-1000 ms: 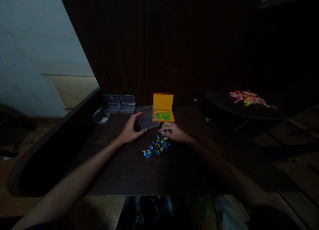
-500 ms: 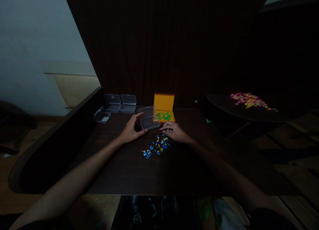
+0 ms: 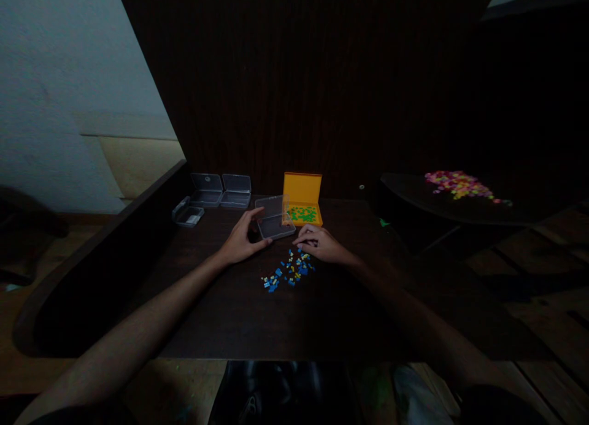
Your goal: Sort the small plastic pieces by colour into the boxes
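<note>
A clear plastic box (image 3: 276, 227) with its lid up stands on the dark table. My left hand (image 3: 242, 236) grips it at the left side, thumb along the front edge and fingers behind. Just right of the box, my right hand (image 3: 318, 243) hovers at the upper edge of a loose pile of small building bricks (image 3: 294, 270), blue, white and yellow. Its fingers are curled in toward the thumb, and whatever may be between them is too small to make out. Behind it, an open yellow case (image 3: 302, 189) holds many small green pieces (image 3: 304, 214).
More open clear boxes (image 3: 236, 191) stand at the back left, with a smaller clear case (image 3: 188, 215) before them. A raised side panel (image 3: 115, 253) borders the table's left. Colourful beads (image 3: 460, 184) lie on a dark surface at the right.
My right hand's fingertips have shifted very slightly down toward the bricks. My left hand and the clear box stay in place.
</note>
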Demonstrator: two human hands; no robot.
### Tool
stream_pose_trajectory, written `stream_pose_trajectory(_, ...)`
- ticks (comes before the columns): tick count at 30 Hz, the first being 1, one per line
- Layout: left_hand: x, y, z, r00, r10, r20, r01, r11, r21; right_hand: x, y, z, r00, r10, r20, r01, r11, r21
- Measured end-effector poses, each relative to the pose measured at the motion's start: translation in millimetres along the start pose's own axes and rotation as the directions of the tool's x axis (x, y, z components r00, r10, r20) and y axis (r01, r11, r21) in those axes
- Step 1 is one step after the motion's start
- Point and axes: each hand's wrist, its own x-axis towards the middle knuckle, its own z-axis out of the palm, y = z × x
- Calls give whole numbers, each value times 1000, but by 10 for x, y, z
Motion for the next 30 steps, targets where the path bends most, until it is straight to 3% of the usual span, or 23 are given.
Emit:
stream_pose_trajectory(9, 1, 14, -3, 1000, 0, 7, 0, 1000, 12, -4, 38, -17, 998, -36, 44, 35, 999, 19)
stream_pose_trajectory(25, -3, -7, 5, 1000, 14, 22, -14, 1000, -13, -5, -54, 26, 998, -60, -3, 60, 997, -56)
stream_pose_trajectory(30, 2, -9, 7, 1000, 10, 18, -10, 1000, -14, -17, -52, 42, 994, -48, -97, 42, 997, -61)
